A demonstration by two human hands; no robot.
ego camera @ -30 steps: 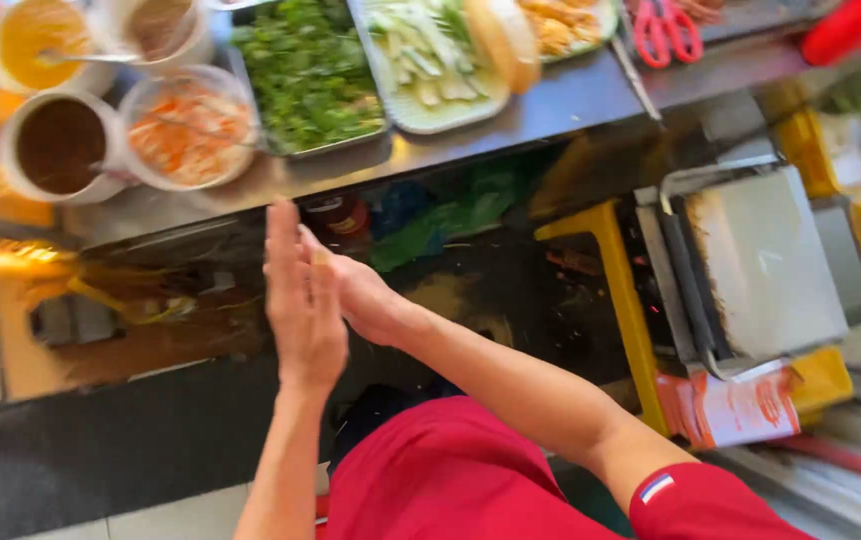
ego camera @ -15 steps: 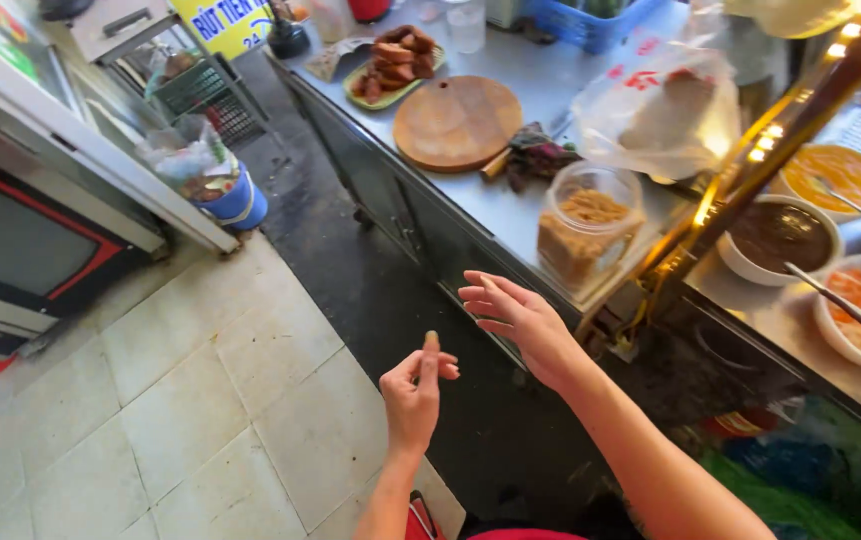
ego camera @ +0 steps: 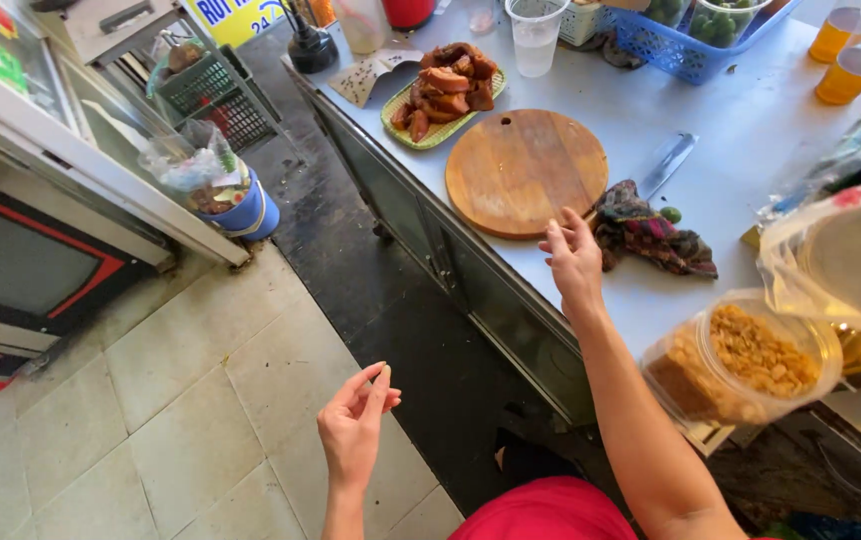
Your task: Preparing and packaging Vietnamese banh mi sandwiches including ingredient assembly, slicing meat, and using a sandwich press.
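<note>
With the right hand (ego camera: 572,258) open and empty at the near edge of the round wooden cutting board (ego camera: 527,171), beside the crumpled cloth (ego camera: 652,234), grip the board rim squarely, keeping the loosely curled, empty left hand (ego camera: 355,425) clear over the floor.

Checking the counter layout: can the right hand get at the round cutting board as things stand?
Probably yes. The right hand is open at the counter edge, its fingers right beside the cutting board. The board's top is bare and nothing lies between; the cloth sits off to the side.
</note>
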